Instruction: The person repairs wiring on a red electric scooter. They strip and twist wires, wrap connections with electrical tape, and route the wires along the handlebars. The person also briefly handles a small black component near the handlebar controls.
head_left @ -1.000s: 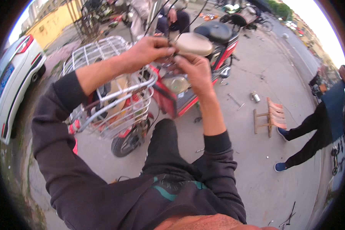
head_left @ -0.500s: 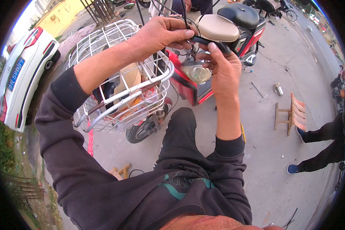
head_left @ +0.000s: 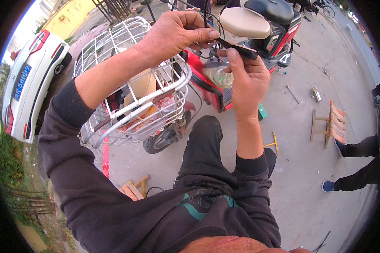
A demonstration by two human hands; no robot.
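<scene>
Both hands are raised at the right of the basket (head_left: 162,96), higher than its rim, with a black strip (head_left: 240,49) stretched between them. The left hand (head_left: 175,34) has thumb and fingertips pinched closed on the strip's left end, above the basket's far right corner. A thin black cable (head_left: 205,14) runs up beside these fingers; whether it is also in the pinch, I cannot tell. The right hand (head_left: 248,78), farther right of the basket, is closed on the strip too, thumb on the near side and fingers curled behind. The strip slants down to the right.

Just right of the basket, a red scooter's headlight (head_left: 218,75) shows below the strip; a beige seat (head_left: 245,22) and a black seat (head_left: 271,11) are beyond it. A wheel (head_left: 158,142) stands below the basket. On the ground well right of the basket are a yellow T-shaped tool (head_left: 276,143), a metal cylinder (head_left: 316,94) and a stool (head_left: 337,122). A white car (head_left: 36,86) is left of the basket.
</scene>
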